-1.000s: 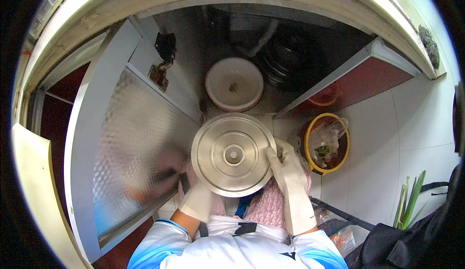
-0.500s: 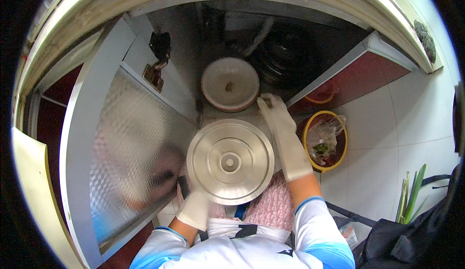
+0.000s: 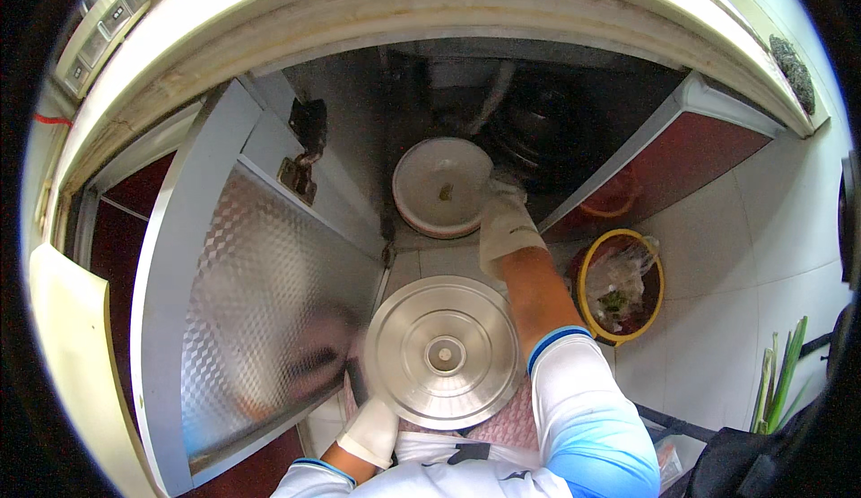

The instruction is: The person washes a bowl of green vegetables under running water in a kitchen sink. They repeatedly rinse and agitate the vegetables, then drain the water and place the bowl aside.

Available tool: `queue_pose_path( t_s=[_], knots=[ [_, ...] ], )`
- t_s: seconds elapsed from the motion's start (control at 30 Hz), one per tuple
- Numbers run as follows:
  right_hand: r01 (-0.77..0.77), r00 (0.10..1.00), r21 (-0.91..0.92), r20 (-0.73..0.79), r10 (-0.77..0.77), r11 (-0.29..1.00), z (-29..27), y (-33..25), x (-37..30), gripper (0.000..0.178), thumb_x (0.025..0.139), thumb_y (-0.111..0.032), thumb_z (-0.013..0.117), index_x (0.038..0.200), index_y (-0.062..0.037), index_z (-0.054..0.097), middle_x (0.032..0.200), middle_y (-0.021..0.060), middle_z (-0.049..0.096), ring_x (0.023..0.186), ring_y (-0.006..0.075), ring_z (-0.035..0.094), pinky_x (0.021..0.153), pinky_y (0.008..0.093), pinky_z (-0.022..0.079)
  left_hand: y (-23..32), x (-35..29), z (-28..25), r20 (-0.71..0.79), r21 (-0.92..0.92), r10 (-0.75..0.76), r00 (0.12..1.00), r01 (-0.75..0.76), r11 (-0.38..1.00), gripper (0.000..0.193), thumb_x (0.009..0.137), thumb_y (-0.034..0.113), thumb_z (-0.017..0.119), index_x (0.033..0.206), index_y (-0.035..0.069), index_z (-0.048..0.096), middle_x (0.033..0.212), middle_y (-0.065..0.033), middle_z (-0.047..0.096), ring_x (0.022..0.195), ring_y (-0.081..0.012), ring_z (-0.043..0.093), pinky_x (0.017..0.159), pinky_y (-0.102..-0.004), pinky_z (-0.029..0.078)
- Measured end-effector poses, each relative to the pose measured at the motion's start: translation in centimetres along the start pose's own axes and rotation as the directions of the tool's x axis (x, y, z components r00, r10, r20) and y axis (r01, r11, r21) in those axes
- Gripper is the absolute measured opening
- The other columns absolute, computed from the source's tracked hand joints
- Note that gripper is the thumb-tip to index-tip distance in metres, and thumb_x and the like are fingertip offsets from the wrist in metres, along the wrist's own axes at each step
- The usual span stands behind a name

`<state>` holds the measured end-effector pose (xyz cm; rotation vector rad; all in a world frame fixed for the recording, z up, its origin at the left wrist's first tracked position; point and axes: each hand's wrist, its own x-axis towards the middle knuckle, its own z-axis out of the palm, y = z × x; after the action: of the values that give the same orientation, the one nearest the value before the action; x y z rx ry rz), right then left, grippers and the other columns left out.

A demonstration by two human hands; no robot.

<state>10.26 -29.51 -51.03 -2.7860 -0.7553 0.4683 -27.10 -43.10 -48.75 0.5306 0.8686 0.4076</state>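
A round stainless-steel pot lid (image 3: 430,318) with a central knob is close in front of me, above my lap. What lies under it is mostly hidden. At its near left edge my gloved left hand (image 3: 372,431) grips it, the fingertips out of sight beneath. Inside the low cabinet sits a white bowl (image 3: 429,175) with a small brownish patch at its bottom. My gloved right hand (image 3: 507,220) reaches to the bowl's right rim and closes on it, fingers partly hidden.
An open cabinet door (image 3: 269,310) with a patterned metal panel stands to my left, another red-fronted door (image 3: 664,157) to the right. Dark cookware (image 3: 538,121) fills the cabinet's back. A yellow-rimmed bin (image 3: 584,287) and green stalks (image 3: 787,377) stand at right.
My right hand has moved farther into the cabinet, onto the bowl's right rim. The view has shifted, so everything sits lower in the picture. My left hand stays at the lid.
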Motion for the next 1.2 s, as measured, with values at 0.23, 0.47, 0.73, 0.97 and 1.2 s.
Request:
queue_pose_path(
  t_s=[0.23,0.47,0.73,0.97,1.2],
  knots=[
    [-0.012,1.0,0.106,0.013,0.011,0.994,-1.2,-0.6,0.7,0.052,0.105,-0.035,0.061,0.149,-0.008,0.058,0.144,0.0162,0.064,0.128,0.0281,0.064,0.105,0.041,0.052,0.0,-0.5,0.0,-0.018,-0.002,-0.007,1.0,0.007,1.0,0.029,0.113,0.018,0.052,0.137,0.003,0.059,0.129,-0.0153,0.063,0.113,-0.027,0.063,0.095,-0.0379,0.055],
    [-0.04,0.999,0.461,0.019,0.036,0.887,-3.6,1.1,-0.8,0.051,0.104,-0.028,0.064,0.15,-0.0069,0.057,0.144,0.0161,0.064,0.125,0.0274,0.066,0.101,0.0405,0.054,1.0,0.5,1.2,0.007,-0.018,0.0,1.0,0.0,1.0,0.028,0.113,0.019,0.052,0.136,0.003,0.059,0.127,-0.0144,0.063,0.111,-0.0261,0.064,0.094,-0.0372,0.055],
    [-0.276,0.959,0.87,0.223,0.172,0.408,-8.4,2.4,-3.2,0.038,0.101,-0.017,0.07,0.136,-0.0023,0.063,0.116,0.0125,0.071,0.09,0.0195,0.07,0.07,0.0332,0.056,4.4,7.3,5.0,0.053,-0.109,0.072,0.996,-0.066,0.992,0.027,0.113,0.019,0.052,0.134,0.004,0.06,0.125,-0.0134,0.064,0.109,-0.0251,0.064,0.092,-0.0363,0.055],
    [-0.22,0.969,0.737,0.24,0.058,0.639,-15.1,-2.0,-7.4,0.034,0.109,-0.025,0.059,0.128,0.0019,0.068,0.105,0.0169,0.076,0.088,0.0229,0.074,0.076,0.0339,0.057,9.7,16.1,7.1,-0.099,-0.233,0.202,0.974,-0.22,0.947,0.026,0.113,0.019,0.053,0.133,0.004,0.06,0.123,-0.0125,0.064,0.107,-0.0242,0.064,0.091,-0.0355,0.056],
    [-0.197,0.976,0.667,0.201,0.081,0.719,-8.4,2.2,-2.9,0.023,0.103,-0.019,0.073,0.113,0.0006,0.07,0.082,0.0086,0.065,0.061,0.0167,0.055,0.054,0.0343,0.045,12.2,22.7,10.5,-0.221,-0.22,0.289,0.932,-0.336,0.916,0.025,0.113,0.019,0.053,0.131,0.004,0.06,0.121,-0.0117,0.064,0.105,-0.0233,0.065,0.089,-0.0347,0.056]
  ],
)
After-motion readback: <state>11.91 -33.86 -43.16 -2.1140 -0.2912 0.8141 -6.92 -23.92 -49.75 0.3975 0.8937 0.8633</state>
